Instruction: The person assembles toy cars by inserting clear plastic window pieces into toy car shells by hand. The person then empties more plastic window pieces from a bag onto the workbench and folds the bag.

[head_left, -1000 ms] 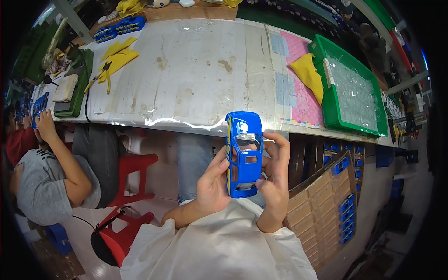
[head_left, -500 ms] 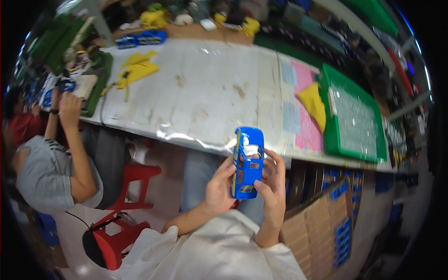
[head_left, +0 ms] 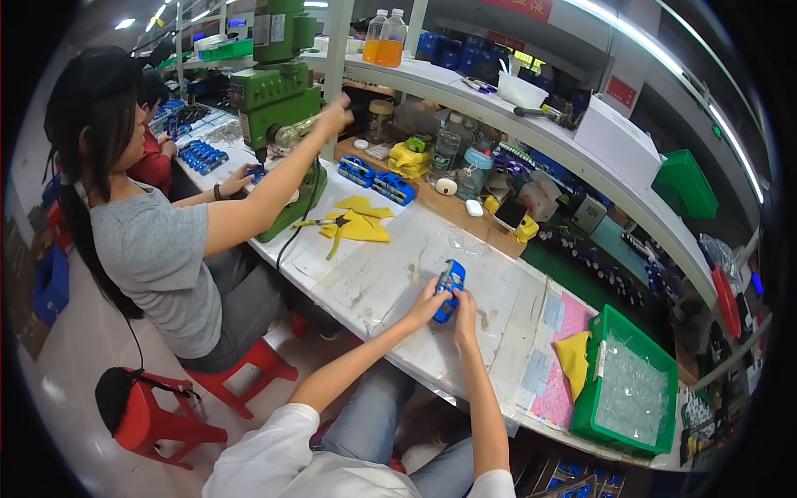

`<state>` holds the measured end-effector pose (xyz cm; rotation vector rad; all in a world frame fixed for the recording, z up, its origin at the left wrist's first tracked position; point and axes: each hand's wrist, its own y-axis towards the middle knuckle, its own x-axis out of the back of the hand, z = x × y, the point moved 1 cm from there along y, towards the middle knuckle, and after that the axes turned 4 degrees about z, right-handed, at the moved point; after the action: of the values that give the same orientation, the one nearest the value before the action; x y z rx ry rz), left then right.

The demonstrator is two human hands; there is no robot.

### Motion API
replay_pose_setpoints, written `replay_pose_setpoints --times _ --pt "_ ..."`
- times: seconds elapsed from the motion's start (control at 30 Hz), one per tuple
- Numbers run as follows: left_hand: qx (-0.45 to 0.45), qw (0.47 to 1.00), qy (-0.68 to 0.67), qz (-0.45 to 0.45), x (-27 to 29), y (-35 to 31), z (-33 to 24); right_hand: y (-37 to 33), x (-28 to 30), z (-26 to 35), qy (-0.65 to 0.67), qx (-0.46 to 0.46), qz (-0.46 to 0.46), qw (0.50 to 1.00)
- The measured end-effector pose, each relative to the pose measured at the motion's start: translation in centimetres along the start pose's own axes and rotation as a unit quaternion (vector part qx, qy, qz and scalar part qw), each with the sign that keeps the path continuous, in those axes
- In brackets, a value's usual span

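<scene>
Both of my hands hold a blue toy car body shell [head_left: 452,278] over the near part of the white tabletop [head_left: 390,278]. My left hand [head_left: 428,302] has its fingers closed on the shell's left side. On the other side, my right hand [head_left: 466,315] grips the near right end. Parts of the shell are covered by my fingers. Farther left on the table lies a yellow cloth [head_left: 365,226], with yellow-handled pliers [head_left: 332,222] on it. Two blue car shells [head_left: 393,188] stand at the table's back.
At right, a green tray [head_left: 584,407] holds clear plastic parts, with a yellow cloth [head_left: 573,358] beside it. A co-worker in a grey shirt [head_left: 162,270] sits at left by a green drill press [head_left: 278,104]. A shelf [head_left: 519,114] runs above the back. Red stools [head_left: 166,419] stand lower left.
My hands have carried the car shell forward, from above my lap to over the table. My view has tilted up, showing the shelf and drill press. The co-worker's arm now reaches toward the press.
</scene>
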<state>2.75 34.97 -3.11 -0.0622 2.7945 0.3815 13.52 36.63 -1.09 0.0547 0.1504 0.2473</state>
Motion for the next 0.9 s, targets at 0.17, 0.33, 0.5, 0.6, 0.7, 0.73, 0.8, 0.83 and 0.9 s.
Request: replay_pose_setpoints --times 0.17,0.33,0.5,0.6,0.7,0.73,0.8,0.83,0.9 --pt "-0.026 0.993 0.062 -0.098 0.5 0.7 2.4 2.3 0.5 -3.6 -0.02 0.063 -0.041 0.997" --pt "-0.038 0.998 0.034 -0.038 0.6 0.8 1.2 2.1 0.0 -2.4 0.027 0.066 -0.037 0.997" --pt "-0.014 0.997 0.07 0.001 1.2 0.6 1.3 1.7 0.5 -1.8 0.041 0.046 0.011 0.998" --pt "-0.017 0.997 0.073 0.0 0.8 0.3 0.9 1.6 0.7 -1.7 0.069 0.037 0.008 0.997" --pt "-0.015 0.998 0.065 0.002 1.3 0.2 1.0 1.4 0.3 -1.5 0.064 0.032 0.014 0.997" --pt "-0.013 0.998 0.069 0.007 1.3 0.2 0.9 1.4 0.3 -1.5 0.062 0.034 0.014 0.997" --pt "-0.01 0.997 0.073 0.012 1.1 0.0 0.8 1.4 0.3 -1.4 0.061 0.035 0.013 0.997" --pt "-0.011 0.998 0.057 0.01 0.6 -0.2 0.4 1.4 0.5 -1.4 0.055 0.036 0.011 0.998" --pt "-0.011 0.999 0.04 0.011 0.1 -0.3 0.3 1.4 0.9 -1.4 0.048 0.036 0.006 0.998"
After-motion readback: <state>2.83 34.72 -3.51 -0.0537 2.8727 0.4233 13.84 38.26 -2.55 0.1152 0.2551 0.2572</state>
